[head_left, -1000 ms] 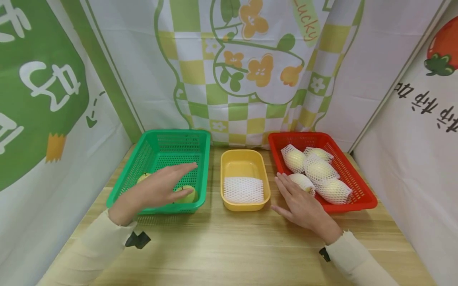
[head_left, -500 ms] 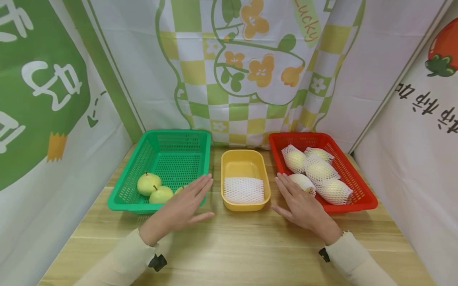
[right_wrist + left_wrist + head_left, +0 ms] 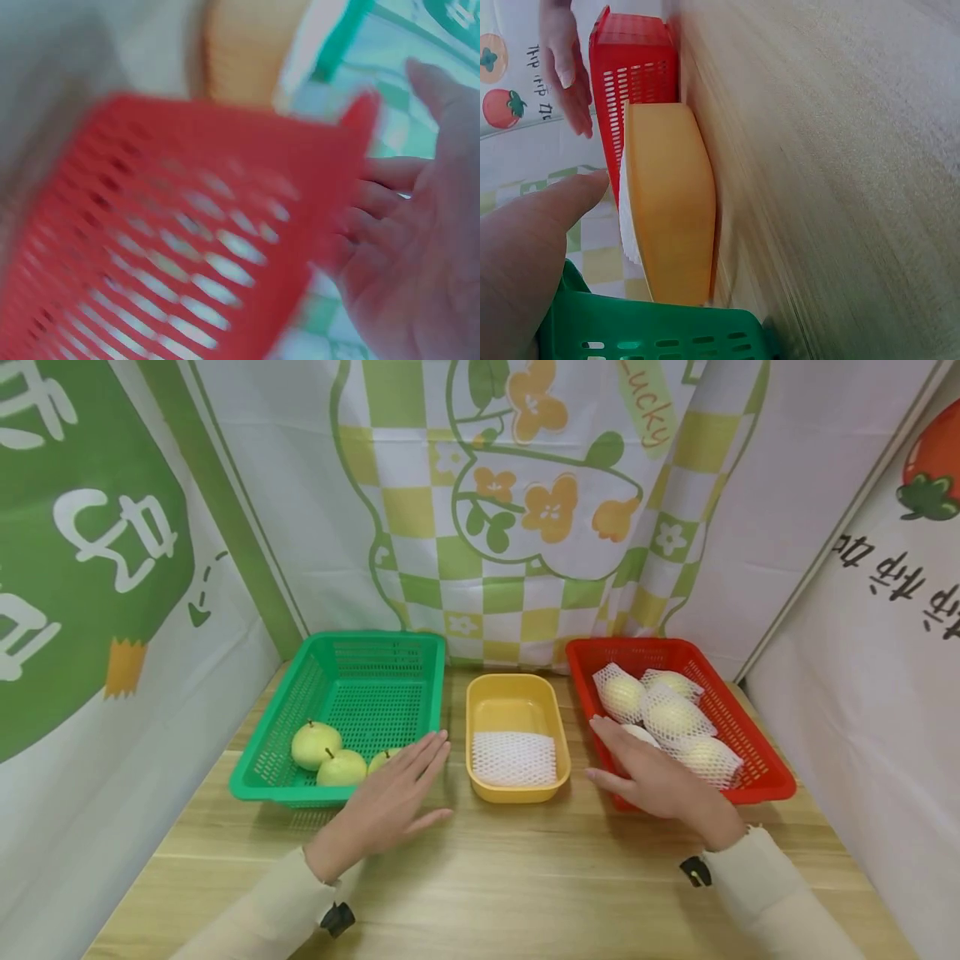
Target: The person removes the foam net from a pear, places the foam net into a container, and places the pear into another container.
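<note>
My left hand (image 3: 390, 806) hovers with straight fingers at the front right corner of the green basket (image 3: 247, 787). It holds nothing and partly hides one of three yellow-green pears (image 3: 316, 745) there. Fingers extended, my right hand (image 3: 660, 781) is over the front left corner of the red basket (image 3: 772, 787), nothing in its grasp. Several pears in white foam nets (image 3: 671, 714) lie in that basket, one mostly covered by the hand. Between the hands, a white foam net (image 3: 513, 758) lies in the yellow tray (image 3: 517, 794).
The baskets and tray stand in a row on a wooden table (image 3: 517, 893), close to a checked, flower-printed curtain (image 3: 480, 593) at the back. Printed white cloth walls (image 3: 862, 693) close in both sides.
My left hand has moved from over the green basket toward its front right corner, uncovering the pears. My right hand has shifted slightly right over the red basket, late on.
</note>
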Tool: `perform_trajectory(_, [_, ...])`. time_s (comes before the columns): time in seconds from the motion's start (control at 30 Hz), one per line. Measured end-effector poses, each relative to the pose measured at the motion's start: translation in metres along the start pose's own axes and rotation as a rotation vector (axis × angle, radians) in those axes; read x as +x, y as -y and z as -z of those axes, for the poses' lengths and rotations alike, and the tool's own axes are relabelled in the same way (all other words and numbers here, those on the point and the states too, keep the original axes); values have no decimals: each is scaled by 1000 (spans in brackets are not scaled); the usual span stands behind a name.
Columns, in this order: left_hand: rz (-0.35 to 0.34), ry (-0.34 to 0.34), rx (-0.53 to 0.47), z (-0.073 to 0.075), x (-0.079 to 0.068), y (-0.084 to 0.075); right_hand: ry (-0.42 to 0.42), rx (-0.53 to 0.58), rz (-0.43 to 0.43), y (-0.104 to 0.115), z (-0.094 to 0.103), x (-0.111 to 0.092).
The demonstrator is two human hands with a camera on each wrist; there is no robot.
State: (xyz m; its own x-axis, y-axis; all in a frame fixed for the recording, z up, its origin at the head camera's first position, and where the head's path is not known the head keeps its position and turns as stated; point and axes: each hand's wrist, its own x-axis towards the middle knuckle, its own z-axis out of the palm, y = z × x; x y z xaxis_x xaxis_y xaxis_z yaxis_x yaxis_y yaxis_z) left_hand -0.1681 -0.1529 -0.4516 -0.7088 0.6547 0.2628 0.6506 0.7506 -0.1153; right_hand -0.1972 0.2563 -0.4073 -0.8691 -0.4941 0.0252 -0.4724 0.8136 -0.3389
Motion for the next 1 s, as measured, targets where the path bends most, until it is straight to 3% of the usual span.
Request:
perform_trajectory(0.17, [4, 5, -8, 1, 0, 0, 12, -3, -41, -11, 32, 6])
perform_trajectory(0.3, [9, 10, -16, 1, 0, 0, 71, 34, -116, -24, 40, 10])
perform_trajectory(0.4, [12, 13, -24, 0, -1, 0, 105, 38, -152, -36, 33, 16])
perform_trajectory(0.63, [3, 4, -27, -1, 0, -1, 119, -22, -146, -57, 8, 29])
perform_trajectory(1.0, [12, 13, -34, 0, 1, -1, 154, -101, -246, -60, -5, 40])
